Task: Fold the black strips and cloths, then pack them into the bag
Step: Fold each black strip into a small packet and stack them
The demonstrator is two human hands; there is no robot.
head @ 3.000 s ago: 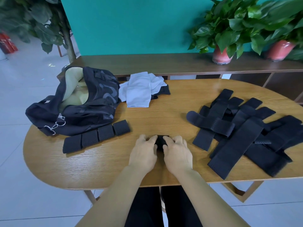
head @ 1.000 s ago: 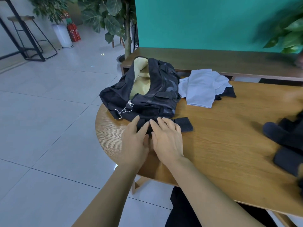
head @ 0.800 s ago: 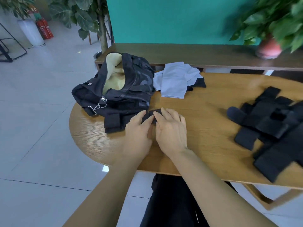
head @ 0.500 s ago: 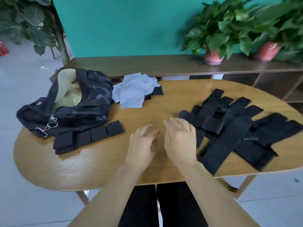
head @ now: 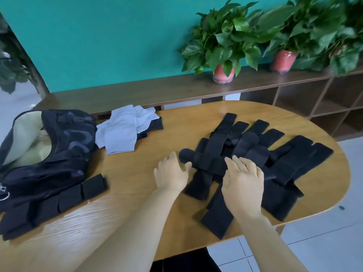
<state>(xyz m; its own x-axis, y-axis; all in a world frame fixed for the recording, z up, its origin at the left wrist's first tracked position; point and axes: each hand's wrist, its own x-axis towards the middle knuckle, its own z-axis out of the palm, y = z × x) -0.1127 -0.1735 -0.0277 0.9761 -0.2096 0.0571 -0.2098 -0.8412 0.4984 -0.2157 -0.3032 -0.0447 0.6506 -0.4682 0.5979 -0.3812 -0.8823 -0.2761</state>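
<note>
**Risk: lifting more than one strip from the pile**

The unfolded black strips lie crossed and overlapped on the table. Pulling one may drag its neighbours toward the near edge, where several ends already overhang. Both hands hold nothing. The left hand hovers with fingers loosely spread, just beside the topmost strip's rounded end. The right hand lies flat and spread over the pile's near side. The folded strips sit against the open bag; the cloths lie behind.

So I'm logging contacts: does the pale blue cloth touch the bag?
Touching. The head view shows the pale blue cloth's left edge lying against the bag's side, with no table showing between them.
</note>
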